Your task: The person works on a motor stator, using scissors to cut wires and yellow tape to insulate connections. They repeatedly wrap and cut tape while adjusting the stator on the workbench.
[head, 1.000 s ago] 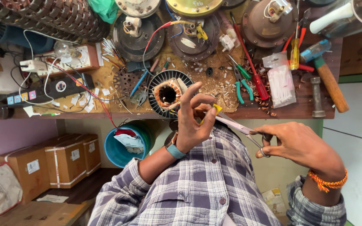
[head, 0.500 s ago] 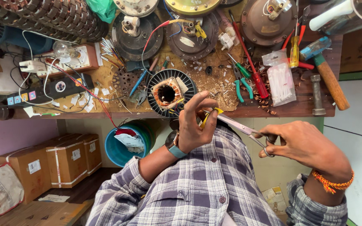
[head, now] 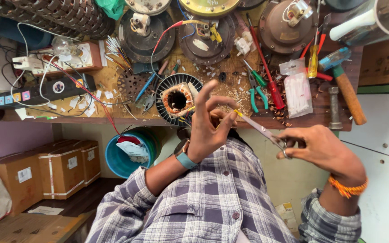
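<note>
The person's left hand [head: 208,123] was up in front of the near edge of the desk [head: 113,81]. Its thumb and a finger were pinched together on a thin yellow wire [head: 237,112], and the pointing finger stuck up. The right hand [head: 323,148] was closed tight on the handles of small scissors [head: 262,130]. The scissor tips touched the yellow wire, right at the left fingers. Just behind the left hand, at the near edge, sat a round motor part [head: 176,99] with copper coils, and the hand hid a bit of it. Near it on the desk lay green pliers [head: 254,90], a red screwdriver [head: 271,85], a small bag of white bits [head: 298,92] and a hammer [head: 345,85]. A blue bucket [head: 122,157] and brown boxes [head: 61,166] sat down below the desk.
</note>
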